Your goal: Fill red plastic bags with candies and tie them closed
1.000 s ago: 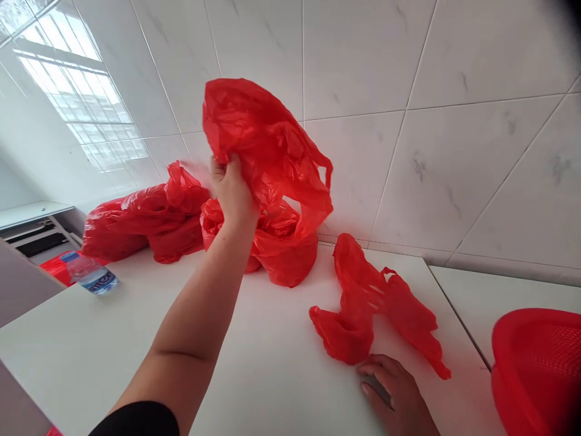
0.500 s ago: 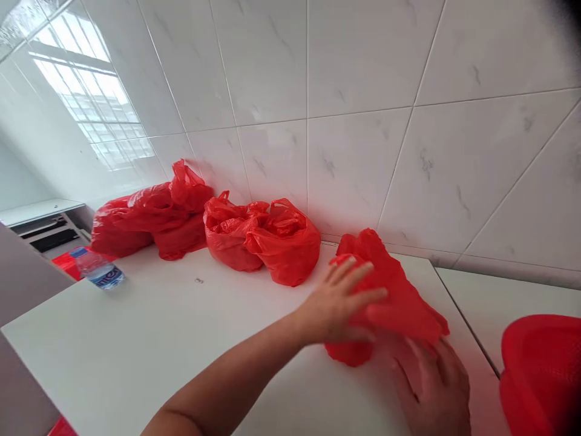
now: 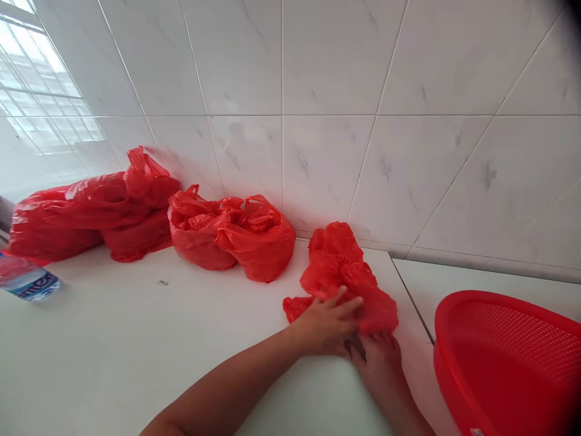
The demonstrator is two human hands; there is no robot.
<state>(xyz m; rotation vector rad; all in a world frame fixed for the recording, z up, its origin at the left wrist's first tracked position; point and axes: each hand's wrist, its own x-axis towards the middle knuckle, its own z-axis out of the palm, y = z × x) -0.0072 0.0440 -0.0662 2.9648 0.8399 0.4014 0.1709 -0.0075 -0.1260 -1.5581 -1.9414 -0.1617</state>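
A loose, crumpled red plastic bag (image 3: pixel 340 260) lies on the white tabletop (image 3: pixel 113 351), close to the tiled wall. On its near part rests my left hand (image 3: pixel 324 324), fingers spread over the thin plastic. My right hand (image 3: pixel 381 360) is at the bag's lower right edge, its fingers closed on the plastic there. The two hands almost meet at the thumbs, and part of the bag is hidden beneath them.
Two full red bags (image 3: pixel 256 242) stand left of the hands against the wall. More bulging red bags (image 3: pixel 91 212) sit farther left, behind a water bottle (image 3: pixel 31 281). At right is a red perforated plastic basket (image 3: pixel 458 351). A small ring-like object (image 3: pixel 162 283) lies on the table.
My right hand has moved left toward my left hand. The bag has bunched up and flattened near the hands. The view has shifted right, showing more of the basket.
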